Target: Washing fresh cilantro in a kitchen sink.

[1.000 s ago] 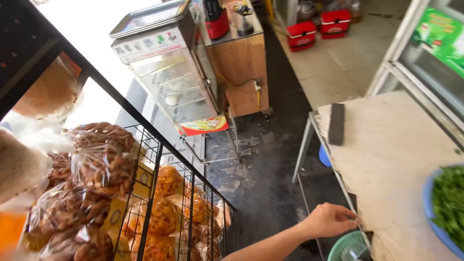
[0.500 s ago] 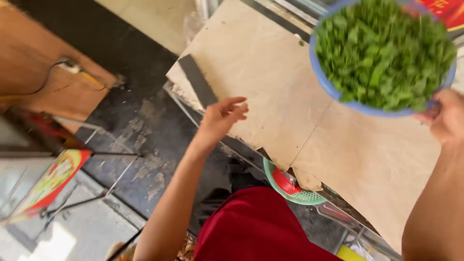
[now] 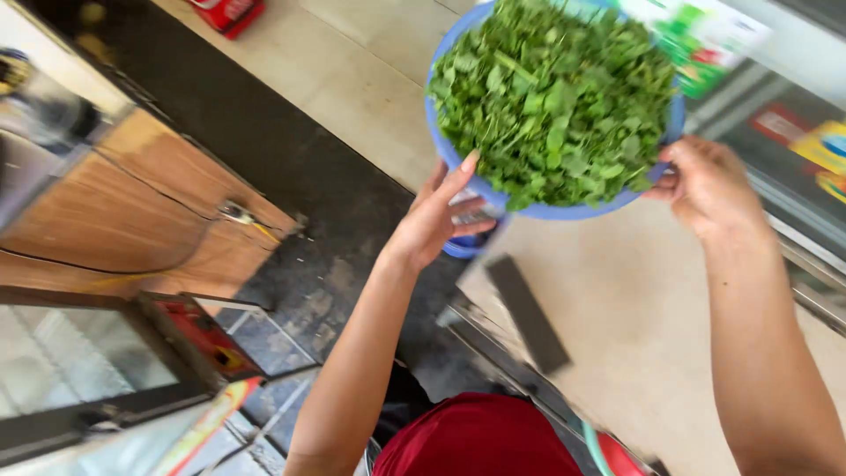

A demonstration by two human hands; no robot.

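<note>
A blue round bowl heaped with green leafy herbs is held up above the pale table top. My right hand grips its right rim. My left hand touches the bowl's left side from below, fingers spread and thumb up against the rim. A dark flat rectangular bar lies on the table near its left edge, under the bowl.
A wooden cabinet stands at the left, with a glass display case below it. Dark floor tiles run between cabinet and table. A red box sits at the top. A glass-door fridge is at the right.
The bowl has come up off the table and moved left toward the middle. My left hand rose from above the table to the bowl's left side. The view swung round.
</note>
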